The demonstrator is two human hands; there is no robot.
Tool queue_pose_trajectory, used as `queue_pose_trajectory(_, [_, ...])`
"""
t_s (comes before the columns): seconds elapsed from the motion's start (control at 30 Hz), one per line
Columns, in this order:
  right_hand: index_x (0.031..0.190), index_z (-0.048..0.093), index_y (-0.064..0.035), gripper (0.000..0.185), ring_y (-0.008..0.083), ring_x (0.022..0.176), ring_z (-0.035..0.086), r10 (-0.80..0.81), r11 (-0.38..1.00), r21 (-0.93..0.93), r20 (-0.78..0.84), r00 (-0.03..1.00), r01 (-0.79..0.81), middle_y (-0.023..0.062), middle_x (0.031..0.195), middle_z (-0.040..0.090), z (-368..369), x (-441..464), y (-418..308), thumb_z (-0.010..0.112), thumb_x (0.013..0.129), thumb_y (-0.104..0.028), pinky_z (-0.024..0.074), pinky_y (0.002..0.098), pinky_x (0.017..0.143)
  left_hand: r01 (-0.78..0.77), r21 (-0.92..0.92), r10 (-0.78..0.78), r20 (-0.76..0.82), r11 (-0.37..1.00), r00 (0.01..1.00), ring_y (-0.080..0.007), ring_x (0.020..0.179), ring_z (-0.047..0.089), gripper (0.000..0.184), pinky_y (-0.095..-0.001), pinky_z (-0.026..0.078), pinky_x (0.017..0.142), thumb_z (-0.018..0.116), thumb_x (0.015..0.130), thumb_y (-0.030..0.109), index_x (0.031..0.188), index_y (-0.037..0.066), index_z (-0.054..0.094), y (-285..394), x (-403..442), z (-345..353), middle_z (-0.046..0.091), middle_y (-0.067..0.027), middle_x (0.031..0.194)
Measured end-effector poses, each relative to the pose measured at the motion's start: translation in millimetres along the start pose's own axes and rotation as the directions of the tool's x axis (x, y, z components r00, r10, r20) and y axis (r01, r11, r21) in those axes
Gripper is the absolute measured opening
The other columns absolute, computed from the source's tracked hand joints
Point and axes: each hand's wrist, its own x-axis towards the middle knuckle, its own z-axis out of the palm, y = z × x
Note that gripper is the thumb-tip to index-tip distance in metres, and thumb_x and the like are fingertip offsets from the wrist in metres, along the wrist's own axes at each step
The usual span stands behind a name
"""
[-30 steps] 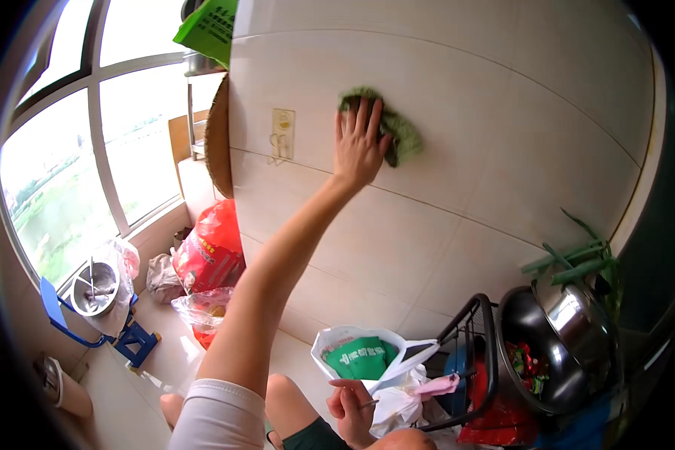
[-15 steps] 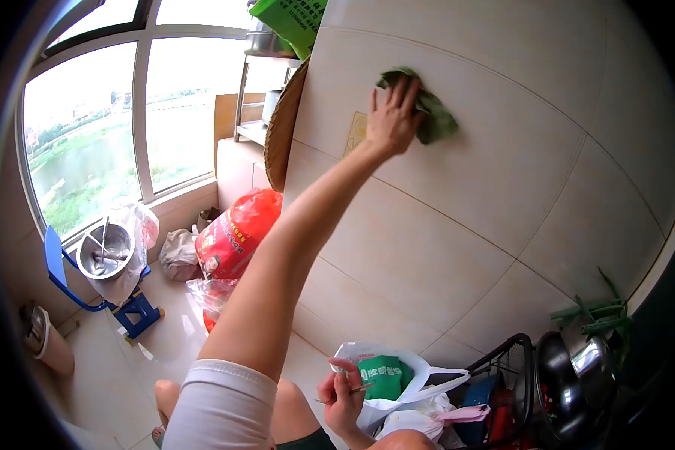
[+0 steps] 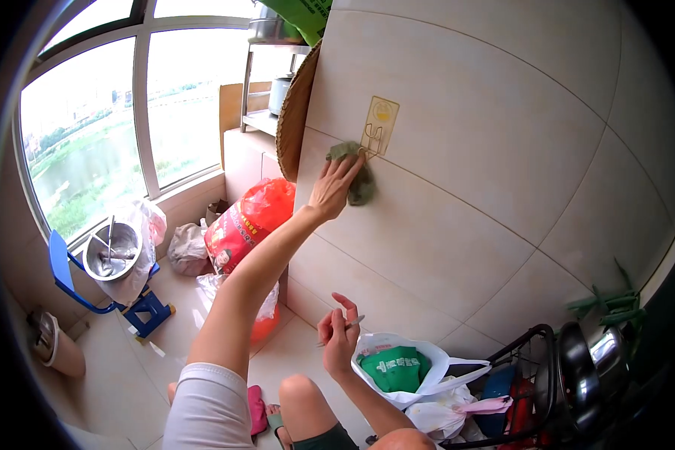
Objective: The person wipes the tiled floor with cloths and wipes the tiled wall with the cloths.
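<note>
My left hand [image 3: 336,187] presses a green cloth [image 3: 361,186] flat against the tiled wall [image 3: 457,195], with its fingers spread over the cloth. Just right of the fingertips, a yellowish adhesive hook plate [image 3: 382,112] with wire hooks is stuck to the tiles. Lower down, my right hand [image 3: 339,334] is closed around a thin grey stick-like object [image 3: 354,322]; its exact kind is too small to make out. Below and right of that hand is a white plastic bag [image 3: 420,394] with a green packet [image 3: 395,367] inside.
A black wire rack [image 3: 551,375] with dark pans [image 3: 577,364] and green stalks [image 3: 622,304] stands lower right. Red bags [image 3: 251,225] lie by the wall. A blue chair [image 3: 67,262] holds a metal pot [image 3: 112,251] near the window. A cardboard sheet [image 3: 298,112] leans beside the shelf.
My left hand has moved the cloth down and left across the wall, past the hook plate, which now shows fully. My right hand still holds the thin object. The view has shifted slightly.
</note>
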Motion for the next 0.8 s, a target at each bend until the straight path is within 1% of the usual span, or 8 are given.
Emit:
queue_pose_trajectory(0.23, [0.119, 0.051, -0.0068, 0.023, 0.0047, 0.044, 0.025, 0.023, 0.999, 0.045, -0.009, 1.000, -0.022, -0.0032, 0.057, 0.039, 0, 31, 9, 0.042, 0.104, -0.022, 0.0202, 0.0232, 0.043, 0.079, 0.025, -0.071, -0.238, 0.997, 0.969, -0.0405, 0.139, 0.028, 0.077, -0.0481, 0.026, 0.112, 0.051, 0.080, -0.002, 0.151, 0.009, 0.023, -29, 101, -36, 0.029, -0.0203, 0.151])
queue_pose_trajectory(0.33, [0.119, 0.053, -0.0057, 0.027, 0.0039, 0.047, 0.031, 0.047, 0.997, 0.058, 0.018, 0.999, -0.048, -0.0038, 0.058, 0.042, -7, 23, 13, 0.045, 0.103, -0.025, 0.0233, 0.0210, 0.043, 0.157, -0.189, -0.204, -0.264, 0.969, 0.943, -0.0385, 0.142, 0.022, 0.075, -0.0494, 0.024, 0.114, 0.053, 0.086, 0.009, 0.152, 0.011, 0.019, -50, 114, -35, 0.025, -0.0177, 0.154])
queue_pose_trajectory(0.37, [0.119, 0.053, -0.0055, 0.027, 0.0038, 0.047, 0.030, 0.070, 0.995, 0.073, 0.003, 0.998, -0.070, -0.0038, 0.058, 0.042, -9, 20, 16, 0.044, 0.103, -0.025, 0.0231, 0.0210, 0.043, 0.269, -0.308, -0.327, -0.157, 0.913, 0.932, -0.0426, 0.144, 0.016, 0.080, -0.0510, 0.021, 0.115, 0.055, 0.088, 0.016, 0.154, 0.010, 0.010, -58, 108, -28, 0.018, -0.0217, 0.156])
queue_pose_trajectory(0.47, [0.119, 0.053, -0.0046, 0.027, 0.0036, 0.047, 0.030, 0.139, 0.986, 0.100, -0.046, 0.989, -0.134, -0.0039, 0.058, 0.042, -17, 4, 26, 0.044, 0.103, -0.025, 0.0226, 0.0212, 0.043, 0.357, -0.296, -0.434, -0.260, 0.886, 0.862, -0.0483, 0.142, 0.013, 0.086, -0.0518, 0.018, 0.115, 0.056, 0.087, 0.017, 0.154, 0.009, 0.003, -72, 59, 31, 0.013, -0.0281, 0.155])
queue_pose_trajectory(0.57, [0.118, 0.053, -0.0030, 0.027, 0.0033, 0.047, 0.029, 0.213, 0.975, 0.088, -0.079, 0.974, -0.206, -0.0037, 0.058, 0.041, -21, -25, 38, 0.044, 0.103, -0.024, 0.0216, 0.0211, 0.044, 0.417, -0.308, -0.490, -0.221, 0.855, 0.843, -0.0513, 0.140, 0.011, 0.085, -0.0521, 0.015, 0.116, 0.053, 0.083, 0.008, 0.152, 0.003, 0.003, -54, -20, 87, 0.012, -0.0349, 0.151])
queue_pose_trajectory(0.63, [0.117, 0.053, -0.0027, 0.026, 0.0034, 0.047, 0.029, 0.263, 0.962, 0.093, -0.083, 0.961, -0.255, -0.0036, 0.059, 0.041, -28, -45, 53, 0.043, 0.103, -0.022, 0.0212, 0.0210, 0.044, 0.477, -0.326, -0.542, -0.145, 0.816, 0.828, -0.0509, 0.140, 0.013, 0.083, -0.0508, 0.015, 0.116, 0.052, 0.085, 0.009, 0.151, 0.000, 0.004, -28, -88, 127, 0.010, -0.0329, 0.152])
queue_pose_trajectory(0.73, [0.116, 0.053, -0.0021, 0.025, 0.0034, 0.047, 0.029, 0.282, 0.958, 0.090, -0.097, 0.954, -0.274, -0.0035, 0.058, 0.041, -34, -67, 61, 0.042, 0.103, -0.020, 0.0206, 0.0211, 0.044, 0.649, -0.479, -0.680, 0.137, 0.592, 0.721, -0.0486, 0.143, 0.008, 0.081, -0.0506, 0.014, 0.117, 0.049, 0.092, 0.020, 0.152, 0.000, -0.001, 1, -198, 199, 0.004, -0.0310, 0.154])
queue_pose_trajectory(0.8, [0.116, 0.053, -0.0016, 0.025, 0.0033, 0.047, 0.028, 0.289, 0.956, 0.078, -0.117, 0.950, -0.282, -0.0035, 0.057, 0.041, -43, -74, 56, 0.042, 0.103, -0.020, 0.0202, 0.0213, 0.044, 0.668, -0.367, -0.647, 0.198, 0.647, 0.736, -0.0466, 0.144, 0.008, 0.082, -0.0501, 0.014, 0.117, 0.050, 0.093, 0.026, 0.152, -0.001, 0.001, -3, -229, 224, 0.003, -0.0317, 0.154])
